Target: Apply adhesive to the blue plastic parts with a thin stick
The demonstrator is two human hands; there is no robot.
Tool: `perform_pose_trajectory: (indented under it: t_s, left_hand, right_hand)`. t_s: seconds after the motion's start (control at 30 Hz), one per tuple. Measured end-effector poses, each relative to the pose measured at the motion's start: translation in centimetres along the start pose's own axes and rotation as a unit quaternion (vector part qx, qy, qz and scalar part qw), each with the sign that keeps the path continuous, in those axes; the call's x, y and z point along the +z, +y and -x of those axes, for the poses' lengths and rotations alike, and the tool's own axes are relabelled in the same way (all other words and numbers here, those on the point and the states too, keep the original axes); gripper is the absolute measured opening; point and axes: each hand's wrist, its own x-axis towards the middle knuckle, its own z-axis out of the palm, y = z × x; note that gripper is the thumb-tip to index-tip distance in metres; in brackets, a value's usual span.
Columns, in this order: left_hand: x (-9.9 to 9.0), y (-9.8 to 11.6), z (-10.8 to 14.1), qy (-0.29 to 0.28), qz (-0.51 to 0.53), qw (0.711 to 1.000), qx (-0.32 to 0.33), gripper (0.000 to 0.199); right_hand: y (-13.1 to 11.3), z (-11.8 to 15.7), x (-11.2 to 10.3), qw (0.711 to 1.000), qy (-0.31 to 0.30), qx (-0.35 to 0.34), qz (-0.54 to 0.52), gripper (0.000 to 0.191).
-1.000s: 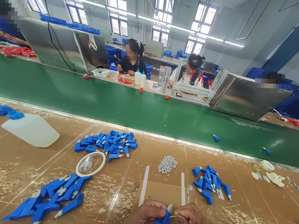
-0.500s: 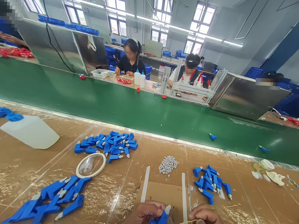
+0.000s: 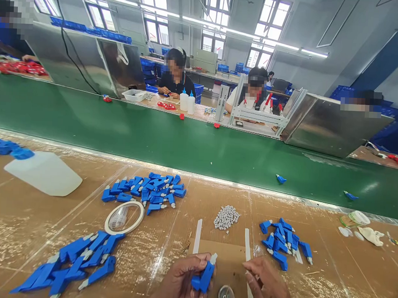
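While the left hand (image 3: 180, 284) grips a blue part (image 3: 202, 276), the lines below go outward from it.

Left grip: fingers and thumb closed round the lower body of the blue part; its white tip (image 3: 213, 258) points up and away, tilted to the right, clear of the fingers.

Right grip: the right hand (image 3: 268, 286) rests low on the desk (image 3: 34, 221), fingers curled and half closed; whether anything thin lies between them I cannot tell.

Between the hands: a small round dish (image 3: 226, 296) sits on the cardboard sheet (image 3: 225, 260), just right of the blue part and just left of the right hand, touching neither as far as I can see.

Step in hand: judged from the pose, one part is being worked at its tip, with the right hand drawn back toward the dish.

Next move calls for: a steady left hold, tip kept exposed, and a fine, well-aimed approach by the right fingertips.

Part against the grip: inside it, lifted off the desk.

Further out: grey pellets (image 3: 226, 218) beyond the sheet, two white strips (image 3: 198, 230) at its edges, a blue heap (image 3: 283, 242) to the right, another (image 3: 149, 191) to the left by a tape ring (image 3: 124, 217), a third (image 3: 71, 264) near left.

Beyond: a green belt (image 3: 186, 144), with other people seated across it.
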Motion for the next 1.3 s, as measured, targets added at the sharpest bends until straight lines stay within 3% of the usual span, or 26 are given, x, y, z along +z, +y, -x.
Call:
perform_pose_trajectory:
  t_s: [0.13, 0.27, 0.4, 0.7, 0.97, 1.13, 1.3]
  left_hand:
    - [-0.8, 0.5, -0.4, 0.005, 0.051, 0.998, 0.024, 0.021]
    - [-1.8, 0.7, -1.1, 0.019, 0.072, 0.997, 0.030, 0.015]
    - [-2.9, 0.5, -1.8, 0.027, 0.084, 0.995, 0.038, 0.019]
    - [-2.7, 0.3, -1.9, 0.019, 0.057, 0.998, 0.032, 0.022]
    - [-3.5, -0.2, -2.3, 0.010, 0.056, 0.998, 0.034, 0.016]
    - [-3.4, -0.3, -2.7, -0.001, 0.040, 0.998, 0.058, 0.021]
    - [-2.2, -0.5, -2.2, 0.009, 0.010, 0.995, 0.099, 0.031]
  right_hand:
    - [2.3, -3.7, -0.3, 0.996, 0.015, 0.006, 0.087, 0.022]
    - [5.2, -7.7, 0.7, 0.986, -0.032, -0.011, 0.161, 0.027]
    - [6.5, -9.7, 1.7, 0.979, -0.077, -0.025, 0.186, 0.031]
    - [7.6, -10.5, 2.2, 0.960, -0.145, -0.039, 0.238, 0.035]
    - [6.5, -11.0, 2.3, 0.958, -0.162, -0.015, 0.236, 0.024]
    - [5.1, -10.4, 1.3, 0.980, -0.126, 0.026, 0.149, 0.017]
    - [2.2, -7.4, 0.5, 0.988, -0.123, 0.087, -0.035, 0.028]
